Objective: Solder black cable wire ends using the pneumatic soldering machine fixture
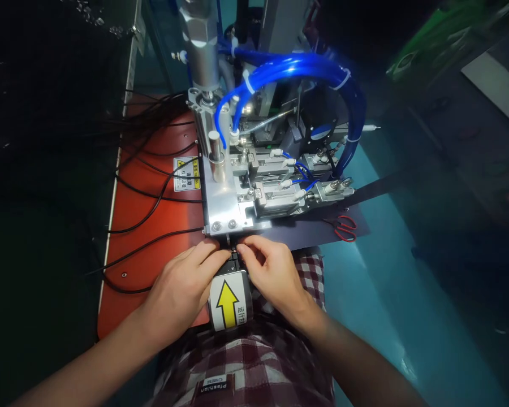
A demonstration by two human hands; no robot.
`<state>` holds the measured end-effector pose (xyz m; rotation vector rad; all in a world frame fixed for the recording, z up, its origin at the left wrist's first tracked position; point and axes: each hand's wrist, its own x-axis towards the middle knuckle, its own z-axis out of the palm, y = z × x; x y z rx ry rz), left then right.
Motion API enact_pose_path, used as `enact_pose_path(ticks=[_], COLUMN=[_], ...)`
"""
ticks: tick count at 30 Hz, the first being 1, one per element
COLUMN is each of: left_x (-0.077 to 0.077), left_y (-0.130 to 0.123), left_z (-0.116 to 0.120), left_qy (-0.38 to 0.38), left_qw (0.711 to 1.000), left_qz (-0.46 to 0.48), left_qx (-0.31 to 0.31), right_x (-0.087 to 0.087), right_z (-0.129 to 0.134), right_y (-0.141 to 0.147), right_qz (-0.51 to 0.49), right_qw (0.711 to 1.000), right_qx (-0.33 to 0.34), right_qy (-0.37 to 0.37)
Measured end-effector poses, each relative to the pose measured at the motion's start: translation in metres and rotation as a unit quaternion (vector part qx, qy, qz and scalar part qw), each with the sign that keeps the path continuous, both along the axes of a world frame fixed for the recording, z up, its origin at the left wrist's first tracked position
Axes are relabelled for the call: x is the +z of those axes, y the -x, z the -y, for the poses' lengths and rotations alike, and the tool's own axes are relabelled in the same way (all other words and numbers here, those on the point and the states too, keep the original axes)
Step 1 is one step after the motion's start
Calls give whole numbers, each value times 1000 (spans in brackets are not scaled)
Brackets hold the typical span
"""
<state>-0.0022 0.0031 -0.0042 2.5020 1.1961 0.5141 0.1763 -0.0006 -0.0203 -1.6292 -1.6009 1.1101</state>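
Both hands meet at the near end of a metal machine fitted with pneumatic cylinders. My left hand has thumb and forefinger pinched together at a small dark fixture. From the other side, my right hand pinches at the same spot, its fingertips almost touching the left ones. Whatever lies between the fingertips is too small and too covered to name. Just below the fingers sits a white label with a yellow arrow, on a rounded part of the machine.
Thick blue air hoses arch over the machine. Black cables cross the red-orange tabletop at left, near a yellow-white warning label. Red-handled scissors lie on the dark surface at right.
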Motion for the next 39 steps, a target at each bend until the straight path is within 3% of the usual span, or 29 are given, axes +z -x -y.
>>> enact_pose_path(ticks=[14,19,24,26,34,39], left_x=[0,-1,-1,0,0,0], left_y=[0,-1,0,0,-1,0], left_z=[0,0,1,1,-1,0], left_qy=[-5,-10,-10,-11,-3,-1], left_qw=[1000,1000,1000,1000,1000,1000], left_qz=[2,1,4,4,4,6], left_qx=[4,6,4,3,2,3], right_x=[-10,-13,-14,-15,-19,-27], right_z=[-1,-2,1,0,-5,8], right_y=[10,10,9,9,5,1], right_qz=[-117,-242,-250,-264,-400,-378], right_qw=[991,955,957,949,871,883], right_qx=[-57,-120,-121,-128,-132,-162], right_qy=[-12,121,88,119,252,226])
